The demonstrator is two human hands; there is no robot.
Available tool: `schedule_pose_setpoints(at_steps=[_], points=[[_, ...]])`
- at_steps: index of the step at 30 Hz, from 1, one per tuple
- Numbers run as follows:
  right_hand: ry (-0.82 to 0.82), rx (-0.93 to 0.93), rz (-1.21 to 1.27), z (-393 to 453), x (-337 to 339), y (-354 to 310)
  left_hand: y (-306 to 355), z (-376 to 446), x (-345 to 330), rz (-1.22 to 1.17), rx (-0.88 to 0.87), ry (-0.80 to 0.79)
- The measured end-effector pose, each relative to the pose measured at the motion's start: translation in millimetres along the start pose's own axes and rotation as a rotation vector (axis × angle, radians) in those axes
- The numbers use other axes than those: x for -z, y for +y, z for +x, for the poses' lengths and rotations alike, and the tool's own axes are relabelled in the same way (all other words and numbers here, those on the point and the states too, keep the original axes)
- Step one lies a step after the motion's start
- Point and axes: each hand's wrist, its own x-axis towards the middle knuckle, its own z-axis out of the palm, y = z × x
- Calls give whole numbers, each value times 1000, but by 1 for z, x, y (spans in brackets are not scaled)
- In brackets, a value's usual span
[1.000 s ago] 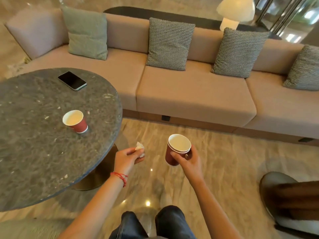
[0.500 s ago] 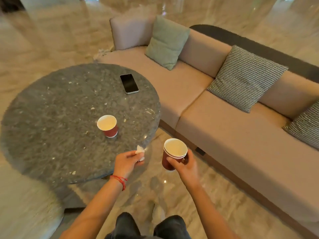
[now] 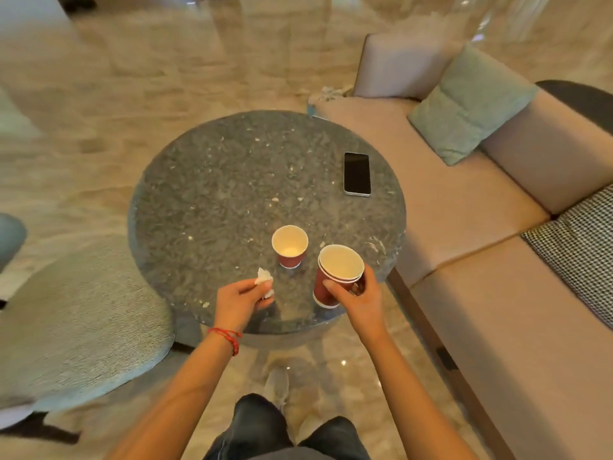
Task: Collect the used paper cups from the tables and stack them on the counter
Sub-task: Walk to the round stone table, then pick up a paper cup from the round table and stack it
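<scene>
A single red paper cup stands upright on the round dark stone table, near its front edge. My right hand grips a stack of red paper cups nested together, held just right of the lone cup and above the table's front edge. My left hand is closed on a crumpled white tissue, a little in front and left of the lone cup. A red thread bracelet sits on my left wrist.
A black phone lies face up on the table's far right side. A beige sofa with a green cushion and a checked cushion runs along the right. A round grey-green stool stands at the left. Polished marble floor surrounds everything.
I have stepped round to face the table, which now lies straight ahead. Both hands have come over its front edge, and the cup stack is now close beside the lone cup.
</scene>
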Motion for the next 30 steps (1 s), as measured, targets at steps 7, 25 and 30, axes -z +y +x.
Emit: schedule_pose_setpoints(at_steps=[7,25,30], points=[[-27,37,0,52,-40,-24,21,47,8,-18,24,-10],[-207,19,-179,93,-80,-9,22,77,17,-78,121,75],[-235,-12,-181,91,-78,7,18,73,15,-59,136,93]])
